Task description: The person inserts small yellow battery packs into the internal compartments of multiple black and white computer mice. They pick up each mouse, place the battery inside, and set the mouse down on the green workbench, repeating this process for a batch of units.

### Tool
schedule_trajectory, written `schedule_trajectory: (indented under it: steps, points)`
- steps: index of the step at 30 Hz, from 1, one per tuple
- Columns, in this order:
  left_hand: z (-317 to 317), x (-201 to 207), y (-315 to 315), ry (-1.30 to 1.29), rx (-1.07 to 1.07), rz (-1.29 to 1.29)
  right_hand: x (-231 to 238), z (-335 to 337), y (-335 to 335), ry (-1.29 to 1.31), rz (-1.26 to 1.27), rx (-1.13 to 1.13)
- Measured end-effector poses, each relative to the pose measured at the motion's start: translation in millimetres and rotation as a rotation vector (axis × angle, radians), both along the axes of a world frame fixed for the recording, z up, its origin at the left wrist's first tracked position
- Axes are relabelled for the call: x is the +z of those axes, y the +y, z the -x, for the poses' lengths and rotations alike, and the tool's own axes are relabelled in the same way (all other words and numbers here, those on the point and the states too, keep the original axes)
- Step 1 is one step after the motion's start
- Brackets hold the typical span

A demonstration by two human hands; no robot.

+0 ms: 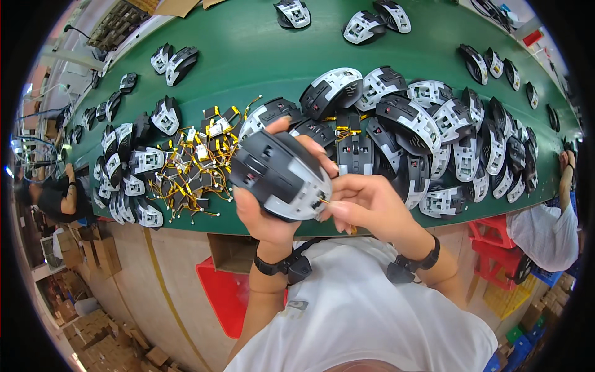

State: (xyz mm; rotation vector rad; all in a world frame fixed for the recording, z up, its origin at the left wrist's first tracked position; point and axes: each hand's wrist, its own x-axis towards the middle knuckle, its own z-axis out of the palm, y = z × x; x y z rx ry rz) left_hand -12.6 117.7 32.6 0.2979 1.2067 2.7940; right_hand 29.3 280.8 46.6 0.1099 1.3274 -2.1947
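Note:
A black and grey-white computer mouse shell rests tilted in my left hand, whose fingers and thumb wrap its sides. My right hand is closed in a pinch at the shell's near right end, on a thin yellowish wire by a small opening there. A bit of yellow shows under the right fingers; what it belongs to is mostly hidden. Left of the held mouse lies a loose pile of small batteries with yellow wires and connectors. More mouse shells crowd the bench just beyond and right of my hands.
Another cluster of mice stands at the left of the green bench, with scattered ones along its far side. Below the bench edge are a red bin and red stools. Co-workers' arms reach in at both ends.

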Motion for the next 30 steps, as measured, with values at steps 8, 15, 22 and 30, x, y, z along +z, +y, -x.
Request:
schedule_trajectory:
  steps: [8, 15, 22, 30]
  points:
    - [7.3, -10.9, 4.8, -0.029, -0.019, -0.102, -13.1, 5.6, -6.5, 0.486, -0.075, -0.655]
    - [11.9, -7.4, 10.6, -0.058, -0.047, -0.273, 3.0, 13.3, -14.8, 0.237, 0.343, -0.418]
    - [16.2, -7.9, 6.6, -0.128, 0.013, -0.213, -0.7, 9.9, -15.4, 1.111, -0.7, -0.53]
    - [24.5, -8.7, 4.7, -0.274, -0.084, -0.289, 4.1, 17.7, -6.7, 1.392, -0.95, -0.43]
